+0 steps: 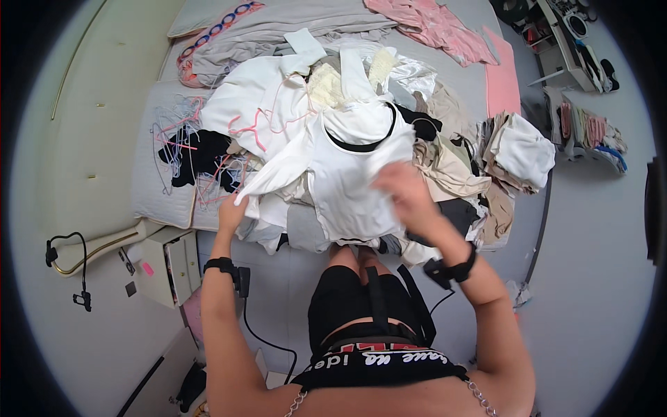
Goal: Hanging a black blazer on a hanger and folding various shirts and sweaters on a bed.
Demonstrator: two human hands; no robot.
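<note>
A white long-sleeved shirt with a black-edged neckline lies spread over a heap of clothes at the bed's near edge. Its neck points away from me, and one sleeve stretches out to the left. My left hand is closed on the end of that sleeve. Over the shirt's right side hovers my right hand, smeared by motion; its fingers are too blurred to read, and I cannot tell whether it touches the cloth. A pink hanger rests on white clothing just left of the collar.
Tangled hangers and a black garment lie at the left of the bed. A folded stack sits at the right edge, near beige clothing. A small white cabinet stands at left. A cable hangs by my left wrist.
</note>
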